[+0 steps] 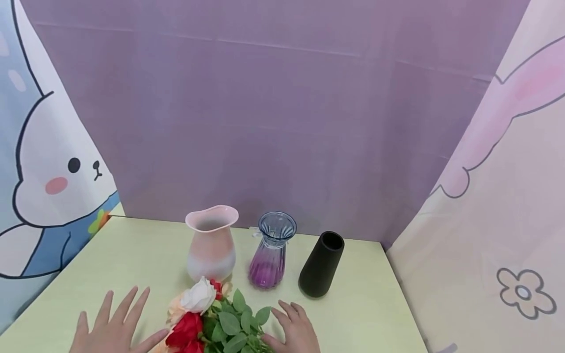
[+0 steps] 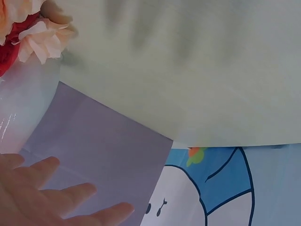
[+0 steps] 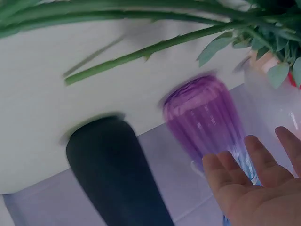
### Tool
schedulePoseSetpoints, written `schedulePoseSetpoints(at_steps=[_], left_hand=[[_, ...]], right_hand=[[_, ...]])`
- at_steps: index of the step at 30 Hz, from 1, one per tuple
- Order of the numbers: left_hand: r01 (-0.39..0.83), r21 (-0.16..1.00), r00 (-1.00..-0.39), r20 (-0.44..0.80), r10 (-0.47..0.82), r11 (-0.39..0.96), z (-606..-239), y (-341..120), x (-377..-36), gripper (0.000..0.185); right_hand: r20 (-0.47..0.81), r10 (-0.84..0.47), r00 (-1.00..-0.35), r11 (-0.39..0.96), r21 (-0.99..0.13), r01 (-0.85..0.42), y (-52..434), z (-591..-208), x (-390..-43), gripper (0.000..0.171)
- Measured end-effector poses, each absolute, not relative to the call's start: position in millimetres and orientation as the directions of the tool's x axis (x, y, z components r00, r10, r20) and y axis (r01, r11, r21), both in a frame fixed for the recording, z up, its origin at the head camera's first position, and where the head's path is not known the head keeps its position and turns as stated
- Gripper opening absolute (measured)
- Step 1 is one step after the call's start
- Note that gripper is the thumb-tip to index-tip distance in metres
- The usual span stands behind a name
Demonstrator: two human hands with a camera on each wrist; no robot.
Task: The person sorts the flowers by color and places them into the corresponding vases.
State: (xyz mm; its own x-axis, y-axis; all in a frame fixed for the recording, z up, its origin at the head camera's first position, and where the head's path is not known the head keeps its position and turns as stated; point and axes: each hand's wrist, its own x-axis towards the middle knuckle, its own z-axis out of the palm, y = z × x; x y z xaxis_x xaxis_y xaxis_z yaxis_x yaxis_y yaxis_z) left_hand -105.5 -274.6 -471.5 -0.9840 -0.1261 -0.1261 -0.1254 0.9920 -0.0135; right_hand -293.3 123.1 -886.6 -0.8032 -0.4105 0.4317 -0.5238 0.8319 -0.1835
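At the table's (image 1: 132, 245) near edge in the head view: left hand (image 1: 112, 326) spread flat, right hand (image 1: 295, 331) relaxed, flanking the bouquet (image 1: 212, 316); pink vase (image 1: 211, 242), purple glass vase (image 1: 269, 250), black vase (image 1: 321, 264) behind. Left wrist: fingers (image 2: 66, 197) straight, blooms (image 2: 28, 28) near. Right wrist: fingers (image 3: 263, 165) loose, green stems (image 3: 141, 52) beside the purple and black vases.
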Motion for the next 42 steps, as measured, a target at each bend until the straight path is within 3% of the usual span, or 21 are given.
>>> schedulePoseSetpoints(at_steps=[4, 8, 13, 18, 27, 42], left_hand=[[-0.135, -0.016, -0.983, -0.127, -0.136, 0.991, -475, -272, -105, 0.120], [-0.141, -0.021, -0.978, -0.153, -0.142, 0.990, -475, -270, -106, 0.120], [-0.127, -0.026, -0.976, -0.176, -0.130, 0.992, -478, -269, -107, 0.121], [-0.119, -0.019, -0.980, -0.159, -0.121, 0.993, -485, -269, -110, 0.119], [-0.129, -0.021, -0.977, -0.167, -0.131, 0.991, -489, -268, -110, 0.118], [-0.120, 0.000, -0.977, -0.175, -0.118, 0.993, -490, -267, -118, 0.117]], right_hand=[[0.380, -0.414, -0.827, 0.784, -0.313, -0.536, 102, -855, -272, 0.065], [0.358, -0.427, -0.831, 0.723, -0.418, -0.551, 85, -881, -276, 0.054], [0.376, -0.528, -0.761, 0.664, -0.376, -0.646, 69, -932, -295, 0.038], [0.374, -0.586, -0.719, 0.634, -0.340, -0.694, 56, -952, -302, 0.031], [0.300, -0.625, -0.721, 0.646, -0.320, -0.693, 46, -962, -303, 0.038], [0.484, -0.503, -0.716, 0.584, -0.421, -0.695, 50, -946, -302, 0.021]])
